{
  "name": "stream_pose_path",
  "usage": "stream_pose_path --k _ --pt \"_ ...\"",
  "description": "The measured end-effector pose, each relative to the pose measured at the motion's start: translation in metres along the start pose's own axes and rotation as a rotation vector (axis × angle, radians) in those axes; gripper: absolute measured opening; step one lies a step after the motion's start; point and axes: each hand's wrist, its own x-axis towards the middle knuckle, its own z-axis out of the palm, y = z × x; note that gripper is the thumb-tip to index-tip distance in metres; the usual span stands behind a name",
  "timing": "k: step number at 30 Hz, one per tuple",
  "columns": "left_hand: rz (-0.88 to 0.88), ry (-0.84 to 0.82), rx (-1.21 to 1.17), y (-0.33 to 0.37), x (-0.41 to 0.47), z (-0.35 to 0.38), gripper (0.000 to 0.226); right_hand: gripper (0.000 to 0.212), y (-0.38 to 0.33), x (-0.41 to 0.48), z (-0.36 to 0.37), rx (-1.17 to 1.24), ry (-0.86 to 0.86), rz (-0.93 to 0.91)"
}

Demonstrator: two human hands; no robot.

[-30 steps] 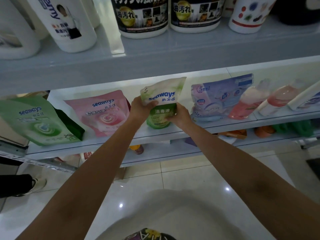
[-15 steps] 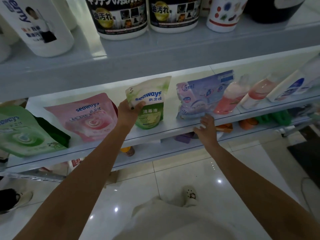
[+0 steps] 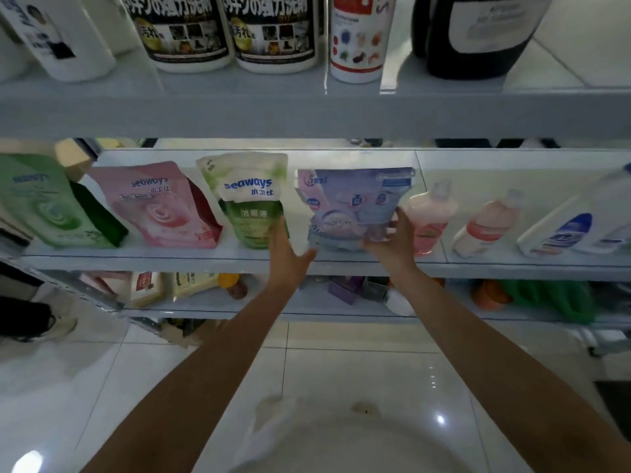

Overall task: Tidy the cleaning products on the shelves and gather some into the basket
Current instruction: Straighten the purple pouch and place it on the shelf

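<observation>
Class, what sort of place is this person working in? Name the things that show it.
Probably a shop aisle or store room: tiered white shelves carry rows of seaways refill pouches and large cleaner bottles, above a tiled floor.

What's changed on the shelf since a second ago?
The right hand left the green seaways pouch, moved right and gripped the purple pouch. The left hand let go too, dropping open to the green pouch's lower corner. The pink pouch stayed put.
</observation>
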Motion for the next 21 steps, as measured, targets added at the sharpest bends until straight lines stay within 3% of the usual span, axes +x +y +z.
stream_pose_path --k 3,5,6,9,12,15,18,21 --pt "-0.185 -0.192 -0.464 0.030 -0.001 0.012 0.084 0.085 0.005 -0.002 -0.007 -0.147 -0.075 -0.004" --pt "-0.263 -0.200 -0.578 0.044 0.000 0.012 0.110 0.074 0.007 -0.007 -0.010 -0.130 -0.082 -0.031" --pt "-0.301 -0.202 -0.548 0.049 -0.002 0.011 0.117 0.065 0.005 -0.013 -0.011 -0.098 -0.088 -0.040" --pt "-0.212 -0.162 -0.301 0.047 -0.007 0.014 0.075 0.045 0.007 -0.023 -0.014 -0.056 -0.145 -0.094" --pt "-0.142 -0.113 -0.156 0.038 -0.016 0.014 0.061 0.039 0.015 -0.026 -0.024 -0.081 -0.197 -0.088" --pt "-0.077 -0.162 -0.189 0.035 -0.021 0.010 0.061 0.035 0.013 -0.025 -0.042 0.007 -0.266 -0.044" --pt "-0.113 -0.341 -0.302 0.040 -0.027 0.007 0.066 0.028 0.008 -0.026 -0.060 0.009 -0.349 0.022" --pt "-0.170 -0.365 -0.359 0.045 -0.030 0.009 0.060 0.024 0.009 -0.033 -0.072 0.135 -0.386 0.128"
